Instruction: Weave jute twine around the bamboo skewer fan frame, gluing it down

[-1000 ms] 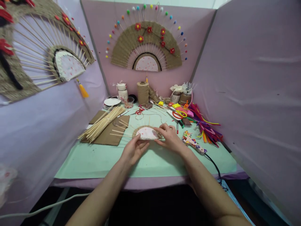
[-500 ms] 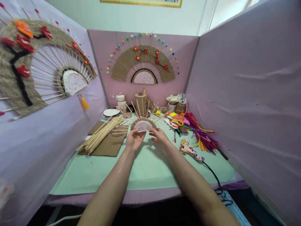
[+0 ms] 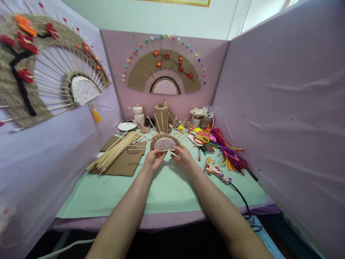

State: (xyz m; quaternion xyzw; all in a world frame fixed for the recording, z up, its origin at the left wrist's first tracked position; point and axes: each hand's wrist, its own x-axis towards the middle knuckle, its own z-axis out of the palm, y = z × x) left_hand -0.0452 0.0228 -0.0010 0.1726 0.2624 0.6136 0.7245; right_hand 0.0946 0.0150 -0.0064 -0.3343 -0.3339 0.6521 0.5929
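A small half-round fan base [image 3: 164, 144], with a pink floral centre and a twine-wrapped rim, is held up above the table. Thin wooden sticks [image 3: 162, 120] radiate from its curved edge. My left hand [image 3: 155, 159] grips the left end of its straight lower edge, palm partly turned up, fingers behind. At the right end my right hand [image 3: 182, 156] pinches the same edge between thumb and fingers. Both hands are closed on the fan base; some fingertips are hidden behind it.
On the left, a bundle of sticks [image 3: 116, 153] lies on brown cardboard [image 3: 128, 167]. A patterned glue gun [image 3: 217, 171] with a black cord, pipe cleaners [image 3: 234, 155] and yellow-handled scissors [image 3: 202, 139] lie right. A twine roll [image 3: 161, 112] stands behind; finished fans [image 3: 140, 73] hang on the walls.
The fan base has tipped so its face and spread sticks show more fully. My right hand has closed in from beside it onto its right lower edge. The camera view has shifted slightly.
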